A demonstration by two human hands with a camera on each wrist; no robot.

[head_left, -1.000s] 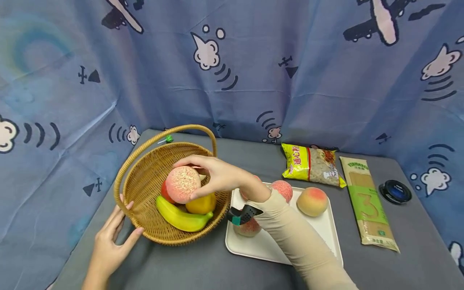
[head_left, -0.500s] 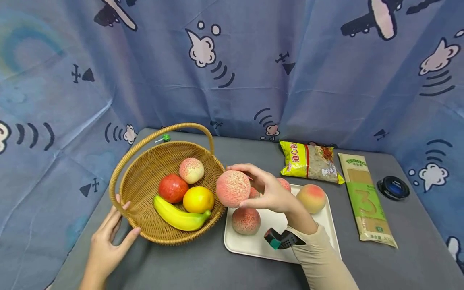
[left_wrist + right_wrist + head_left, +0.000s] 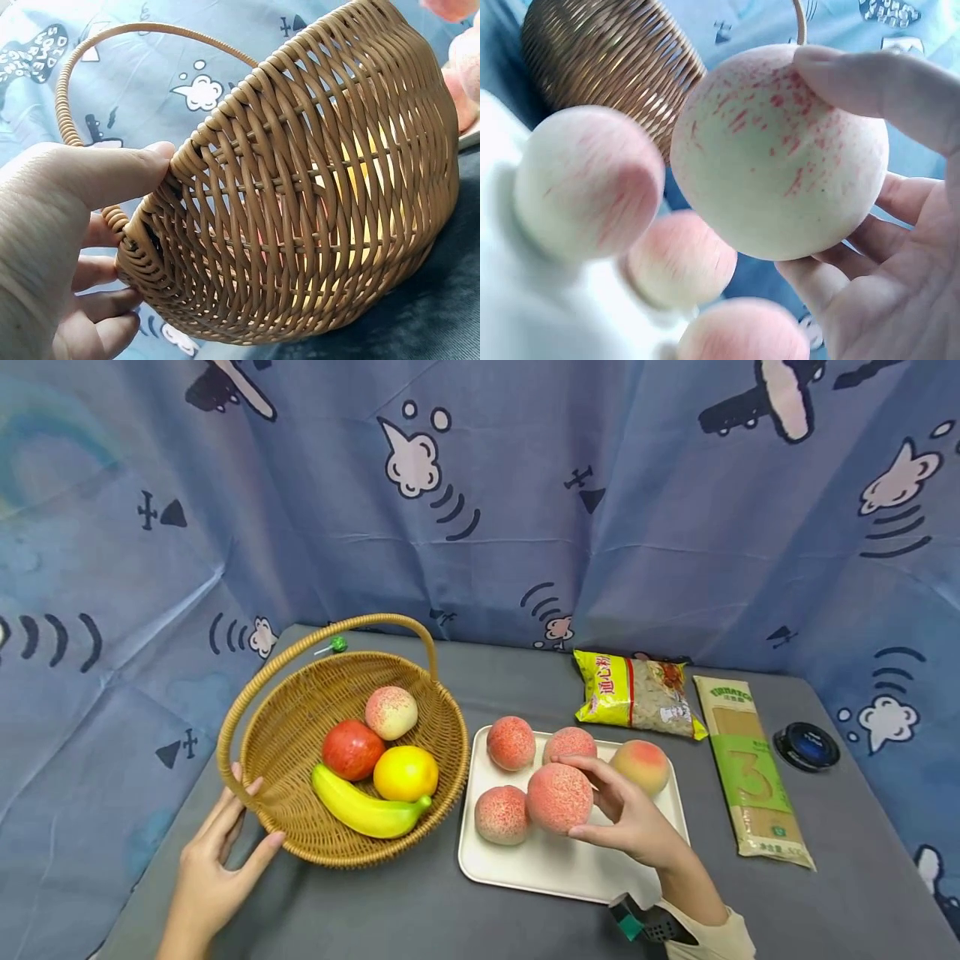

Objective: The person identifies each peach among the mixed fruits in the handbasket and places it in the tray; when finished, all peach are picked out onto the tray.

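Note:
My right hand (image 3: 630,814) holds a pink speckled peach (image 3: 559,798) between thumb and fingers, over the white tray (image 3: 525,870). In the right wrist view the held peach (image 3: 780,154) shows a pale underside, apart from the other peaches. On the tray lie a speckled peach (image 3: 502,816), two pinker ones behind it and a yellow-red peach (image 3: 640,767) at the right. At the wicker basket's left side, my left hand (image 3: 217,860) grips the rim; the left wrist view shows its thumb on the basket (image 3: 300,187) edge and the fingers near the handle base.
Inside the basket lie a red apple (image 3: 352,749), a pale peach (image 3: 392,712), a lemon (image 3: 406,773) and a banana (image 3: 370,807). Behind and right of the tray are a yellow pasta bag (image 3: 637,695), a noodle packet (image 3: 752,770) and a round black item (image 3: 807,746). A lollipop (image 3: 337,644) lies behind the basket.
My right hand has carried the peach rightward, from over the basket to over the tray. The fruit in the basket has come into view. The left hand keeps its place at the rim.

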